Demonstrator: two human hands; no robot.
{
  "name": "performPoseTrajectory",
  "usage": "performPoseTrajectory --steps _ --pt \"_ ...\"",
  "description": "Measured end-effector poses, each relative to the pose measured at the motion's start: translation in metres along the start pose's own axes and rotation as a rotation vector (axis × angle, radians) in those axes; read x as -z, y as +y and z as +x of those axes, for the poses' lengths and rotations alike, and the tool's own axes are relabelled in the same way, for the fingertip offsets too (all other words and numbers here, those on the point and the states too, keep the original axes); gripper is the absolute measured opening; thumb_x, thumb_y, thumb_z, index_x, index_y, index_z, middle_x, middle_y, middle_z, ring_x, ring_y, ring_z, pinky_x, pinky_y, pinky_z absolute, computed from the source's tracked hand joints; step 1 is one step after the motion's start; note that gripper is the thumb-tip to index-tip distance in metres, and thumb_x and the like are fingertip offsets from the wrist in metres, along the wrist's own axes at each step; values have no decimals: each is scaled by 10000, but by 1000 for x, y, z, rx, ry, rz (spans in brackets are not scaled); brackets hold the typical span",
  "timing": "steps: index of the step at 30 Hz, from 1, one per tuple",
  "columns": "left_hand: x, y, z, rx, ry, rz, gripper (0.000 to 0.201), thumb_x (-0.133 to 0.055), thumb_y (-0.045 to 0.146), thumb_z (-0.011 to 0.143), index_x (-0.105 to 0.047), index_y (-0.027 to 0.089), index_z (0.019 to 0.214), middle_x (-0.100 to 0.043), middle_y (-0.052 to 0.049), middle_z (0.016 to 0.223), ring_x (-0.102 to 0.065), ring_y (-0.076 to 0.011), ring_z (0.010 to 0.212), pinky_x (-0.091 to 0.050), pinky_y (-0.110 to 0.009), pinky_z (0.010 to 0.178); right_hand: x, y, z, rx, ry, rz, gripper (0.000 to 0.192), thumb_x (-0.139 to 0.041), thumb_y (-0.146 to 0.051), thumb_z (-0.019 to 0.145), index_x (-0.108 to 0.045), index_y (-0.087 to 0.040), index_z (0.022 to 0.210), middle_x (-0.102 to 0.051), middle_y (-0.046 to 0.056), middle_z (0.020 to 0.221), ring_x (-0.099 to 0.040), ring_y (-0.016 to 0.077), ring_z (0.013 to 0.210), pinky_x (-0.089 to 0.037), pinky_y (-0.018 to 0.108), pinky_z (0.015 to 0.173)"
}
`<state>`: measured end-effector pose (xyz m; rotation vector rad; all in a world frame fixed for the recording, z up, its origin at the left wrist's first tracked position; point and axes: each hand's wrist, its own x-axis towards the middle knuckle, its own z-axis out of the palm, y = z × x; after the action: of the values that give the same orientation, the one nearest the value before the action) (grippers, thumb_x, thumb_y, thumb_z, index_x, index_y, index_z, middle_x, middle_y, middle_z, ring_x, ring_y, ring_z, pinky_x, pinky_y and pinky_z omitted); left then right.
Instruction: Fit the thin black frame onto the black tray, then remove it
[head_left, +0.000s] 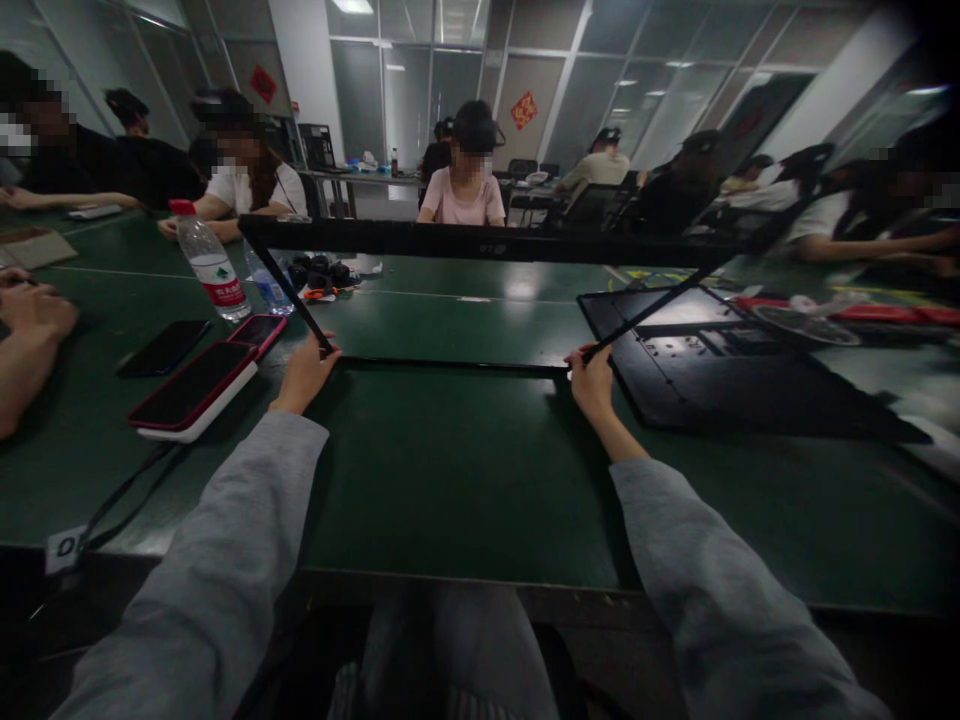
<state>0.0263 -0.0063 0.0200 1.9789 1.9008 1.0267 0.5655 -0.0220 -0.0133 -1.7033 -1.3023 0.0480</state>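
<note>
A thin black rectangular frame, which looks like a laptop screen bezel [450,240], is held tilted up over the green table [465,480]. Its wide bar with a small logo is uppermost, and I see the table through its opening. My left hand [306,375] pinches its lower left corner. At the lower right corner, my right hand [592,385] has its fingers closed on the same bezel. Beside my right hand lies a flat black laptop part [750,390], with cutouts along its middle.
Left of me are a black phone [165,348], a red-edged device [199,385] on a white base, a red-capped water bottle [214,265] and another person's hand [34,310]. Small black items [322,272] lie farther back. Several people sit around; one in pink [465,195] faces me.
</note>
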Motion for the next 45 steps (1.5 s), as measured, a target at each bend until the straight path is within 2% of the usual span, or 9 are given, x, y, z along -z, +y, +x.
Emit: performPoseTrajectory --steps 5,13,18,22,26,29,36,42,45 --pt "2 2 -1 -10 3 -15 288 -678 279 918 -715 179 1186 -803 -135 1175 -770 -285 1092 -577 -427 1023 -2 7 3 7 -2 54 266 -484 -397 939 -480 -242 1155 -756 134 1036 -724 296 978 -556 475 944" --pt "-10 -14 5 -97 -4 -37 274 -632 305 904 -784 186 1099 -811 -116 1136 -757 -266 1071 -572 -400 1033 -4 16 6 -13 -8 70 276 -481 -507 972 -472 -256 1086 -742 153 1082 -707 291 1059 -554 485 987" --pt "-13 -9 2 -67 -25 -74 233 -612 292 883 -805 229 998 -812 -84 1127 -742 -259 1105 -576 -408 1050 -6 23 8 -9 -4 111 309 -463 -542 975 -457 -253 1084 -732 172 1119 -698 296 1084 -538 504 1016" --pt "-11 -2 -1 -83 -96 -106 247 -601 271 882 -819 241 994 -816 -60 1104 -743 -248 1096 -565 -401 1073 -8 29 11 -16 11 110 303 -450 -526 968 -447 -247 1086 -724 185 1132 -695 302 1115 -521 514 1038" --pt "-11 -2 0 -23 -145 -74 261 -674 278 841 -825 239 1049 -808 -60 1106 -736 -266 1092 -546 -444 1100 -12 36 14 6 41 117 330 -447 -566 966 -450 -251 1066 -719 181 1115 -690 313 1130 -521 524 1037" --pt "-12 -2 -1 -55 -208 -174 282 -748 352 815 -830 265 1071 -802 -49 1111 -722 -279 1139 -534 -457 1113 -16 43 17 12 72 180 345 -471 -599 949 -446 -265 1033 -717 177 1079 -700 325 1091 -529 535 1022" --pt "-11 4 -4 -34 -252 -311 298 -882 458 721 -844 280 957 -808 -51 1133 -692 -327 1199 -481 -512 1162 -18 48 18 6 91 242 301 -515 -551 931 -428 -279 1027 -728 172 1069 -707 333 1080 -521 566 1040" --pt "-16 0 -3 -129 -262 -406 441 -892 605 689 -845 257 956 -813 -66 1069 -725 -297 1075 -558 -478 1035 -15 47 18 -21 86 257 270 -524 -480 911 -422 -269 1045 -738 177 1092 -713 326 1085 -528 572 1045" --pt "-19 -4 0 -177 -248 -399 443 -869 620 713 -846 245 947 -807 -72 1010 -731 -270 988 -579 -446 960 -16 47 18 -23 84 256 299 -521 -506 912 -421 -263 1055 -731 178 1089 -714 327 1089 -542 574 1023"
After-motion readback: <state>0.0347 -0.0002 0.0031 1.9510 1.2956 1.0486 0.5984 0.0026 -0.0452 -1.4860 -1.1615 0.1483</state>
